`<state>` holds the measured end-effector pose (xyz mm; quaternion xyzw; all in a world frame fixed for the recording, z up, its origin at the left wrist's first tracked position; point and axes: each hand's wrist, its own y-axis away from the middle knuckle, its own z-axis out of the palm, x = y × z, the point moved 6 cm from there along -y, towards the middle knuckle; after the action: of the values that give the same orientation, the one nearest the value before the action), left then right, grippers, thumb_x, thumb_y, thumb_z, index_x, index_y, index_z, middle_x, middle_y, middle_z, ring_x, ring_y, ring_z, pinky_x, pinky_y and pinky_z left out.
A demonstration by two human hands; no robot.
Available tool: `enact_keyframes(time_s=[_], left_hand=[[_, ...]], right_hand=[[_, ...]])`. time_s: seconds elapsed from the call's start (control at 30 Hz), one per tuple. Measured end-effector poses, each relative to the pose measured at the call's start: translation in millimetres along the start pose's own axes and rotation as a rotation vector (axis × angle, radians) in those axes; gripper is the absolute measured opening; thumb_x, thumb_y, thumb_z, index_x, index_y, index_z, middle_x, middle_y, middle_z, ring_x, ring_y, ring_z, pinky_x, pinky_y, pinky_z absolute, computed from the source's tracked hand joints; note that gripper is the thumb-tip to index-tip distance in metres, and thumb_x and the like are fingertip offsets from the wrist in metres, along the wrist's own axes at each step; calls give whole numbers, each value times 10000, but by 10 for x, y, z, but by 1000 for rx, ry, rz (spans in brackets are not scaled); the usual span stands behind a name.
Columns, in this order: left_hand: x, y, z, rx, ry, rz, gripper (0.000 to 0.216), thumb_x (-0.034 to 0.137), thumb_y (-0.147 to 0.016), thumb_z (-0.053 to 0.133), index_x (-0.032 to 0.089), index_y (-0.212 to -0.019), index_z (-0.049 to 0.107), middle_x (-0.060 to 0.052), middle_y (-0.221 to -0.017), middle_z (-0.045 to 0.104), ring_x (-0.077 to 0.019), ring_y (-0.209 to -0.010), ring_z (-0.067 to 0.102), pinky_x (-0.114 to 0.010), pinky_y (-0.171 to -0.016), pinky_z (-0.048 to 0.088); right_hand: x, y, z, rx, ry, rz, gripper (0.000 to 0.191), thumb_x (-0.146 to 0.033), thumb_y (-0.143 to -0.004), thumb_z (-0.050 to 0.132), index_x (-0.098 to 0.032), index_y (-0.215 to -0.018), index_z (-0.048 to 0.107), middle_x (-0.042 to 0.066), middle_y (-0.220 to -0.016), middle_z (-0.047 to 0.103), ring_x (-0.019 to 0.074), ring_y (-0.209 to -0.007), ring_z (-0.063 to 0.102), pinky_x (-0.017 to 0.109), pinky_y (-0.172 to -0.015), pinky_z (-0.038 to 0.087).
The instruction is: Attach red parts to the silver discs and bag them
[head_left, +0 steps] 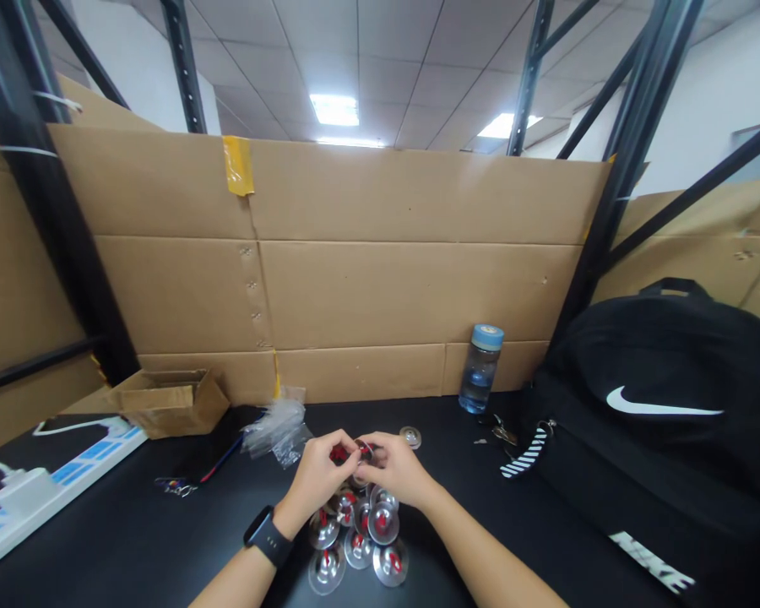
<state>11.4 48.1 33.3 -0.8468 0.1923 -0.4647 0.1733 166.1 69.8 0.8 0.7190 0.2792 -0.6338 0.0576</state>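
My left hand (322, 464), with a dark watch (268, 537) on the wrist, is closed with its fingertips pinched. My right hand (398, 469) is closed too, meeting the left at the fingertips. Between them they grip a small round disc (366, 451) with red and silvery parts; the fingers cover much of it. Just below the hands lies a pile of similar clear, silvery-domed discs (359, 547) with red bits at their centres, perhaps suction cups. One separate disc (410, 437) rests on the black table beyond my right hand.
Crumpled clear plastic bags (279, 429) and an open cardboard box (172, 404) stand back left, near a white power strip (57, 490). A pen (221, 458) and keys (177, 486) lie left. Right are a water bottle (480, 371), more keys (502, 432) and a black backpack (665, 456).
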Motion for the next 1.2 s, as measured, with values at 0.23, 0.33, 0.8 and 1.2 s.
enact_keyframes(time_s=[0.23,0.33,0.8,1.2], left_hand=[[5,-3,-14,-35,-64,69,87,208,-844,629,191,-774,678,-15,-805,736,-171,-754,671,-260,-731,470],[-22,3,8,-53,-92,88,84,197,-845,632,194,-774,675,-16,-794,720,-168,-751,654,-259,-725,449],[-96,-19,54,-20,-297,-26,91,133,-771,602,190,-701,589,-3,-732,660,-168,-734,595,-265,-704,370],[-230,-4,-41,-241,-343,32,129,235,-869,646,228,-984,704,-50,-1075,685,-222,-1033,595,-333,-932,401]], right_hand=[[-51,51,64,-154,-243,146,448,-491,-806,793,-157,-1103,764,52,-848,736,194,-789,702,359,-817,561],[-19,47,35,-124,-263,178,488,-501,-792,806,-147,-1125,760,76,-898,755,207,-820,712,391,-869,551],[-90,-38,-191,161,210,-35,351,-158,-742,695,-216,-1088,685,66,-1108,706,227,-996,665,289,-730,549],[273,8,-1064,205,926,221,261,-191,-743,727,-262,-994,721,26,-1035,716,235,-1023,633,319,-898,452]])
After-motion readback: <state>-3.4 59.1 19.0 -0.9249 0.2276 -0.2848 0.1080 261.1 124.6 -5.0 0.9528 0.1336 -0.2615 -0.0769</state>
